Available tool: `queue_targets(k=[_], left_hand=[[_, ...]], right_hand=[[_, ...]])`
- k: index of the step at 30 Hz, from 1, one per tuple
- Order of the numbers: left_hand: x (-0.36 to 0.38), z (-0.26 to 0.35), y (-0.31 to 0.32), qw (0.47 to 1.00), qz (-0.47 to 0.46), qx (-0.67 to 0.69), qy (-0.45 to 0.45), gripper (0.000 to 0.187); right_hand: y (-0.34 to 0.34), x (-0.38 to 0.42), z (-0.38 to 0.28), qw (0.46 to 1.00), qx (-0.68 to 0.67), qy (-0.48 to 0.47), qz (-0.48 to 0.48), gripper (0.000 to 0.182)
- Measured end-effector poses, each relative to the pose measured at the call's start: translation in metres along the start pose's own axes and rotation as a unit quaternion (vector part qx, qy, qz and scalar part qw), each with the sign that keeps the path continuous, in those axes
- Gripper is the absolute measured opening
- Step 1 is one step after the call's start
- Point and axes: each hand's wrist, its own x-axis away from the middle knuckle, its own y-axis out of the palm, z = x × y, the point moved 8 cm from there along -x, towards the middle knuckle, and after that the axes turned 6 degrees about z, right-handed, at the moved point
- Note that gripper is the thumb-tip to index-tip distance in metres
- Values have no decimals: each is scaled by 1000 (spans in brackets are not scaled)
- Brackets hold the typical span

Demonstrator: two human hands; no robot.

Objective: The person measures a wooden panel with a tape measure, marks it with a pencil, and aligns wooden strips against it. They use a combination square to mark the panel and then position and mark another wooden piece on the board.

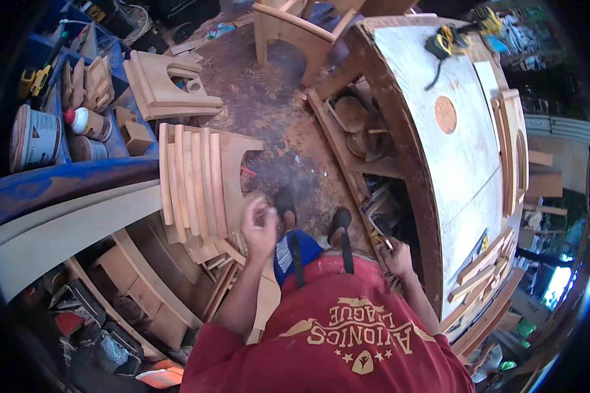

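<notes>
My left hand [260,227] is raised with its fingers curled together, beside a stack of curved wooden pieces [200,180]. What it holds, if anything, is too small to make out. Down by my right side, near the workbench edge, my right hand [396,257] is closed around a small pale stick [389,244] whose end shows above the fingers. The exact kind of the stick cannot be told. To its right lies the white-topped workbench [432,154].
A yellow-black power drill [453,39] and wooden strips [482,278] lie on the bench. A wooden chair frame [301,36] stands ahead. At left, a blue shelf [78,183] holds a tub [36,137] and a glue bottle [88,124]. Sawdust covers the floor [288,131].
</notes>
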Motion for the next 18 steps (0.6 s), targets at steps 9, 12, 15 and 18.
queue_targets(k=[9,12,15,18], left_hand=[[165,412,103,707,-506,358,341,20],[231,428,126,640,-478,474,370,22],[306,428,166,564,-516,553,331,27],[378,419,210,598,-632,429,242,19]], right_hand=[[-23,63,39,985,-126,70,90,18],[-38,91,66,990,-98,35,98,31],[-58,127,96,978,-146,47,143,38],[-92,164,135,953,-193,15,234,36]])
